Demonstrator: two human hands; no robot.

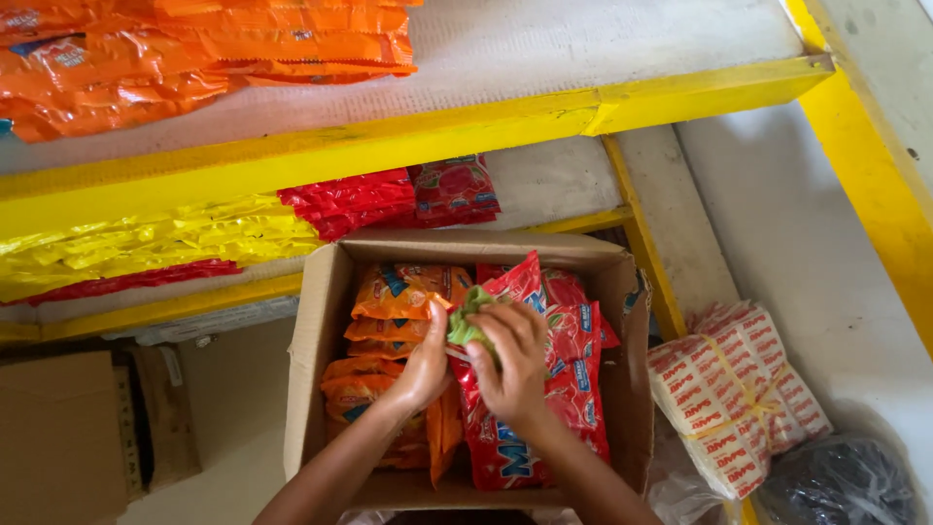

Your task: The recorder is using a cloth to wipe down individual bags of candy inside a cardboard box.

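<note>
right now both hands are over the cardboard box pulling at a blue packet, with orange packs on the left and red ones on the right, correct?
Not quite: the packet is green, not blue. The head view shows the left hand and right hand on it over the cardboard box, with orange packs on the left and red packs on the right.

Head view, steeply down, close over carton (321, 389)

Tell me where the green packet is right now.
In the head view, the green packet is held between both hands over the open cardboard box, above the orange packets and red packets.
</note>
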